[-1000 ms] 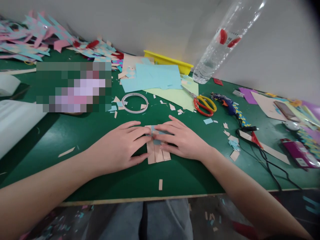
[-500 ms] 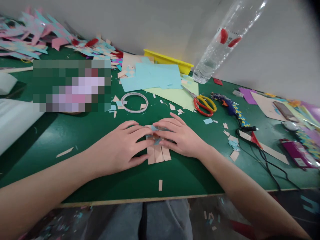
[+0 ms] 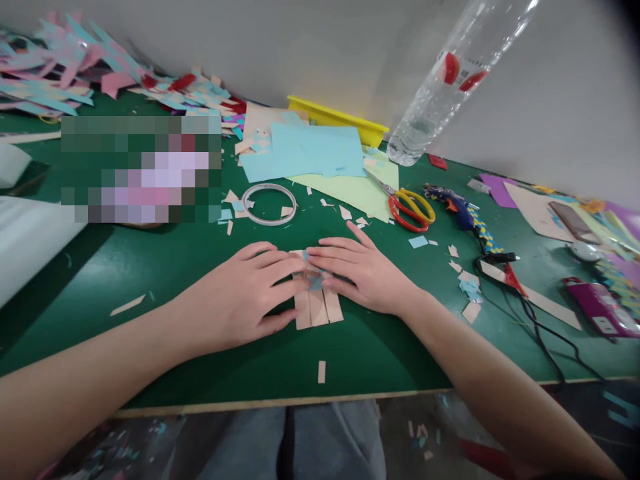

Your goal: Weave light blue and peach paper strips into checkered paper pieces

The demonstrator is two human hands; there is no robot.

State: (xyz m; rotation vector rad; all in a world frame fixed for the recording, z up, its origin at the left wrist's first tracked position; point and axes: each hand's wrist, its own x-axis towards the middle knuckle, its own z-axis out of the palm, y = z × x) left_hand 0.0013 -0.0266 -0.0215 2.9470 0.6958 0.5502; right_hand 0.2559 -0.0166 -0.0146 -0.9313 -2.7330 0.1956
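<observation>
Several pale pink paper strips [image 3: 319,309] lie side by side on the green table, with light blue paper crossing them near the top. My left hand [image 3: 249,290] rests palm down at their left edge, fingers spread and fingertips on the strips. From the other side, my right hand [image 3: 364,268] lies over the upper right part, its fingers stretched out and its index finger raised a little. Both hands are open. The fingers partly cover the crossing of blue and pink strips. One short pink paper piece [image 3: 322,372] lies apart, nearer the table's front edge.
Beyond my hands are a white ring [image 3: 245,205], red-and-yellow-handled scissors [image 3: 411,208] and blue paper sheets [image 3: 320,150]. A tilted water bottle [image 3: 425,120] leans at the wall beside a yellow tray [image 3: 340,123]. Black cables [image 3: 537,320] and a purple box [image 3: 597,307] lie right.
My right hand has shifted slightly to the right and its fingers have lifted a little, showing more of the strips. My left hand stays in nearly the same place.
</observation>
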